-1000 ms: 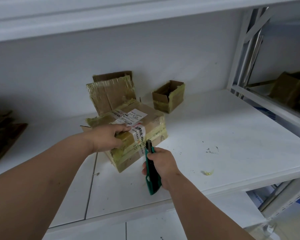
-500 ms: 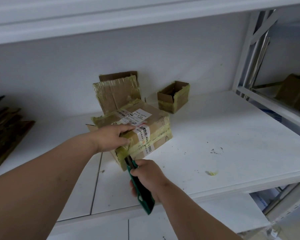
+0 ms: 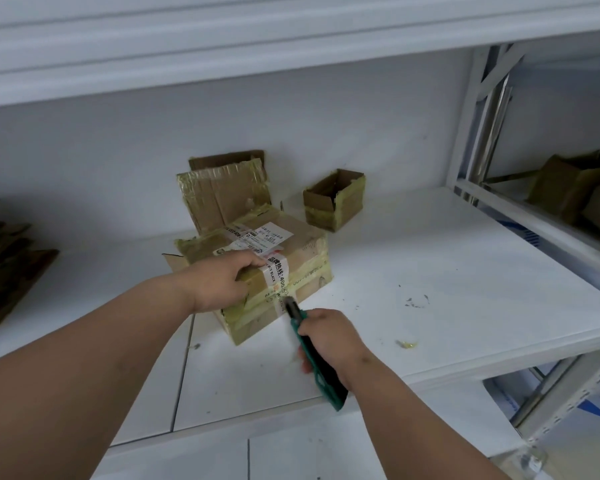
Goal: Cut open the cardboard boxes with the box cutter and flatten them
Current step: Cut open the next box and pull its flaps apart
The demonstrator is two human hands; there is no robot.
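**Slit in progress, front side**

Right hand (image 3: pixel 329 341): fingers wrapped round the green box cutter (image 3: pixel 331 389), blade end against the front face of the taped box (image 3: pixel 302 237). Left hand (image 3: pixel 222 284): fingers curled over the box's near top edge, pinning it to the shelf (image 3: pixel 430 271). Box lies straight ahead of the cutter, long side running near-left to far-right. Tape seam follows that line, so the right hand is nearer for the cut.

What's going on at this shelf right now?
A person is slitting a taped box on the shelf. The left hand grips its near top edge; the right hand holds a green cutter, tip at the tape on the front face. A small open box and a cardboard sheet stand behind.
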